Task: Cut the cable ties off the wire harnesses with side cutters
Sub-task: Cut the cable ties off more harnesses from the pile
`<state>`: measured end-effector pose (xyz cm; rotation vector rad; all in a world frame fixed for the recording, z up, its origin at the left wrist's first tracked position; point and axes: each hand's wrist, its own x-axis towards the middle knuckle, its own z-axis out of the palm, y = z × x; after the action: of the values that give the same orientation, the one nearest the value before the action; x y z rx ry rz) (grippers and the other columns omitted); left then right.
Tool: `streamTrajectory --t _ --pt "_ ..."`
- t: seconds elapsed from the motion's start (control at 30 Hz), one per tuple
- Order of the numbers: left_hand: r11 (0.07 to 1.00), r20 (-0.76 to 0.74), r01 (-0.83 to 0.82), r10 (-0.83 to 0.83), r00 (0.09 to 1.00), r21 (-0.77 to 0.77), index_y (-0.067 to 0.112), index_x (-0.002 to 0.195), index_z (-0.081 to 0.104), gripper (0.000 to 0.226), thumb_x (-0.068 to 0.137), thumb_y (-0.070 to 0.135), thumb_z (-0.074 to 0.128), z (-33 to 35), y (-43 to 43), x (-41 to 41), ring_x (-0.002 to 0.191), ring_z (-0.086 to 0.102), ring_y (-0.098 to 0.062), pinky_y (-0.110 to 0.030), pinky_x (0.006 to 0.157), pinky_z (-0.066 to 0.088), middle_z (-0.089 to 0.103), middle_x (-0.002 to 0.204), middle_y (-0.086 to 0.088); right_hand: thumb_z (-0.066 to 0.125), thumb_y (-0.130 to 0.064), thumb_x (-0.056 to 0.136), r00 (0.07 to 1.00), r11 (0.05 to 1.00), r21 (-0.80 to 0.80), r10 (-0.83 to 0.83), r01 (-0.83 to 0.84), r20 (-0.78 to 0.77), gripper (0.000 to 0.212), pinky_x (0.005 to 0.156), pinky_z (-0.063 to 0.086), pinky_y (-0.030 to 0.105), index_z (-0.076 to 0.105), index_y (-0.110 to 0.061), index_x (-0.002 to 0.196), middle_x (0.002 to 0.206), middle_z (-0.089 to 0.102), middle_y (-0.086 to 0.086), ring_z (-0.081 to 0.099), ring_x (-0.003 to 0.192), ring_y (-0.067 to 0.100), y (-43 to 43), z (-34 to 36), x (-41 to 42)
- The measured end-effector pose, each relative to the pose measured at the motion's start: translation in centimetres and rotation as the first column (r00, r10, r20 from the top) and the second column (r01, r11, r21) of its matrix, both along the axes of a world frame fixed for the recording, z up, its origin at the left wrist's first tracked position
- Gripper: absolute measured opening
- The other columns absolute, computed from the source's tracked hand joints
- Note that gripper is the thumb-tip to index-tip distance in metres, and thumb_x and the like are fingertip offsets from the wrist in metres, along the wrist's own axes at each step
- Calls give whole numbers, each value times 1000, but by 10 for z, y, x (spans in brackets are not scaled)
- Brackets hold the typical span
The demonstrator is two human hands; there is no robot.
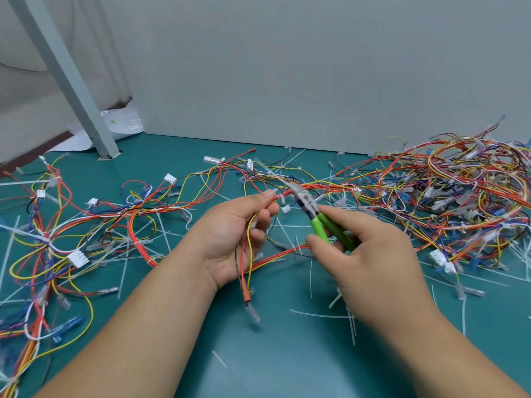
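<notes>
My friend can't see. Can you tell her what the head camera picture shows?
The left hand pinches a wire harness while the right hand holds green-handled side cutters at it. More harnesses and cut white ties lie scattered over the green table.

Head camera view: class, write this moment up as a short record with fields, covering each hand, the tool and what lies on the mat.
Left hand: pinches a red and yellow wire bundle
Right hand: grips green-handled side cutters
Cutter tip: at the bundle, beside the left fingertips
Right side: dense harness pile
Left side: spread harnesses
Litter: loose white cable ties on the green mat
</notes>
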<state>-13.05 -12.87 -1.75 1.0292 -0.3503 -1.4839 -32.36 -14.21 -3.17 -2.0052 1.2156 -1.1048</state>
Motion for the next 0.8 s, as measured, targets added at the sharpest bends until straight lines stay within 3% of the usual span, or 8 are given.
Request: streamTrajectory --t 0.07,0.13,0.2,0.3,0.43,0.57,0.7,0.8 --pt "999 -5 -46 46 999 -23 11 82 72 12 74 18 76 0 -1 0 52 64 -1 -10 38 44 70 73 0 85 -24 79 948 958 264 23 -111 317 26 62 47 14 76 -29 103 80 72 -12 62 65 4 -3 2 1" --pt "991 -67 -121 117 991 -57 7 93 70 6 90 12 67 2 -3 1 63 71 -5 -12 48 53 74 76 -3 78 -27 75 856 871 418 5 -258 517 30 59 47 22 75 -20 104 78 68 -5 61 65 10 -5 3 2" --pt "975 -185 -188 165 969 -118 2 107 66 14 101 6 54 4 -4 8 81 76 -11 -18 66 60 78 91 -8 71 -28 75 796 811 471 -11 -347 605 32 56 43 27 76 -15 104 80 64 2 58 66 14 -5 5 3" --pt "955 -273 -174 105 956 -241 -1 126 59 36 100 1 34 10 1 17 111 72 -20 -29 89 59 72 121 -15 71 -31 76 731 744 532 -88 -404 677 37 56 40 29 77 -11 106 85 64 4 57 67 16 -6 6 1" --pt "931 -262 -149 60 963 -334 -7 138 48 62 84 -11 18 11 6 12 121 65 -33 -41 99 56 63 134 -24 70 -35 77 642 683 546 -146 -485 752 46 58 41 31 75 -8 113 93 67 8 58 69 18 -10 9 -1" --pt "913 -183 -137 70 981 -385 -3 143 47 68 82 -17 20 12 6 7 124 64 -31 -43 101 54 63 134 -24 69 -36 78 612 653 525 -116 -546 782 51 65 44 33 72 -8 120 107 69 11 64 78 20 -10 10 -2" --pt "892 -5 87 -99 995 -444 12 150 43 80 76 -20 41 8 9 -2 130 59 -26 -40 106 49 60 142 -15 67 -40 78 500 600 418 -35 -682 865 52 72 43 36 72 -12 122 122 66 14 65 90 24 -9 13 -3" --pt "868 83 249 -236 968 -431 13 146 48 68 84 -15 43 2 10 -17 130 60 -23 -37 107 47 61 142 -11 68 -40 77 415 592 333 3 -734 910 56 72 42 37 67 -16 128 122 63 10 63 95 25 -10 15 -5"
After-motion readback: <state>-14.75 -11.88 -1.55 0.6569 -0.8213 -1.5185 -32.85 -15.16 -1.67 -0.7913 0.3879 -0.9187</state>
